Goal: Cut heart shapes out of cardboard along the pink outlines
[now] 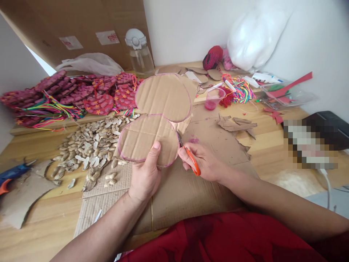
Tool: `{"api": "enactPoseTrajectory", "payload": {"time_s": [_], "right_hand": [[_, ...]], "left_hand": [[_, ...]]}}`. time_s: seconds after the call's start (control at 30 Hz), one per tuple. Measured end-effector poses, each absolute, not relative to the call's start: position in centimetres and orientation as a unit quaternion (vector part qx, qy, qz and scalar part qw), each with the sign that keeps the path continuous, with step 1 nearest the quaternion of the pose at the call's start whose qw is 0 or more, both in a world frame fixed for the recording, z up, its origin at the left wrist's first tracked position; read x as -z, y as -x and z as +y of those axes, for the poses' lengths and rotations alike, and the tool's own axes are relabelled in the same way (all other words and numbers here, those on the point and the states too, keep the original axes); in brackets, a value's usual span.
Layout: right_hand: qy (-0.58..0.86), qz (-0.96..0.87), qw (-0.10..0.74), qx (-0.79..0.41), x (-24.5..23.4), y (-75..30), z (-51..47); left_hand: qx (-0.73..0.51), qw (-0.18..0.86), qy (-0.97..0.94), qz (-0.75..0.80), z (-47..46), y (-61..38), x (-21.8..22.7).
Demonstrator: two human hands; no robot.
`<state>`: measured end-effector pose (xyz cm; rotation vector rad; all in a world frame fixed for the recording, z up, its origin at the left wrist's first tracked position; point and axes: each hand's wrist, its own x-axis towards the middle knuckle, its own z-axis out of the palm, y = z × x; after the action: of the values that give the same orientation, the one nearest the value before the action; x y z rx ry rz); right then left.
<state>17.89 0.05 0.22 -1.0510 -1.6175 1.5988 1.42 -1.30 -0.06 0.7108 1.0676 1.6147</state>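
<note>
Above the table (49, 233), the left hand (144, 178) pinches the cardboard cutout (148, 138), thumb on top, fingers hidden beneath; the right hand (206, 163) has its grip closed through orange scissors (194, 162), blades largely concealed at the cutout's edge

brown cardboard shapes (152, 123) with pink outlines, orange-handled scissors (191, 158), magenta star-patterned pouches (99, 102), rainbow cords (241, 91)

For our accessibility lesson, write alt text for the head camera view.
The left hand holds a pink-outlined cardboard piece while the right hand cuts its edge with orange-handled scissors. Peanuts and magenta fabric pieces lie behind on the wooden table.
</note>
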Motion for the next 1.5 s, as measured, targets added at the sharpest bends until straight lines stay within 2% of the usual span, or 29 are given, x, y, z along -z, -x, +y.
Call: {"api": "enactPoseTrajectory", "payload": {"time_s": [1.07,1.5], "right_hand": [[0.405,-0.626,0.356,-0.564,0.57,-17.41,-0.36],[0.434,-0.628,0.349,-0.544,0.32,-17.52,-0.41]], "left_hand": [[-0.678,0.526,-0.289,0.423,-1.47,-1.89,-0.14],[-0.677,0.52,-0.305,0.422,-1.39,-1.7,0.18]]}}
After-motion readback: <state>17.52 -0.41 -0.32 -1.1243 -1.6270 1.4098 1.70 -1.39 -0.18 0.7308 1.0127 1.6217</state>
